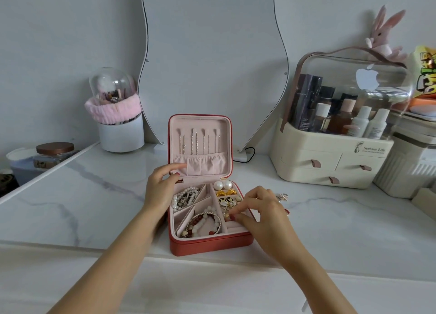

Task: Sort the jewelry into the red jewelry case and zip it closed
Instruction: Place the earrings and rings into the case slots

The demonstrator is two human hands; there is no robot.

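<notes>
The marble counter carries the red case, which lies open near its front edge with the lid standing up and showing a row of thin chains hung on the pink lining. In the tray, pearls fill the left back compartment, bracelets the left front, and earrings the right-hand slots.

The left hand rests at the case's left back corner, fingers loosely curled and fingertips touching the lid's lower edge, seemingly steadying it; it grips nothing.

The right hand hovers over the tray's right front section, thumb and forefinger pinching a small gold piece, too small to name, just above the ring rolls. More small jewelry lies on the counter just beyond that hand, beside the case.

To do this step well, I would lower the piece straight into its slot, press it lightly so it seats, and release only then, keeping the left hand on the lid so the case does not shift. The loose bits on the counter look to come next, zipping last.
</notes>
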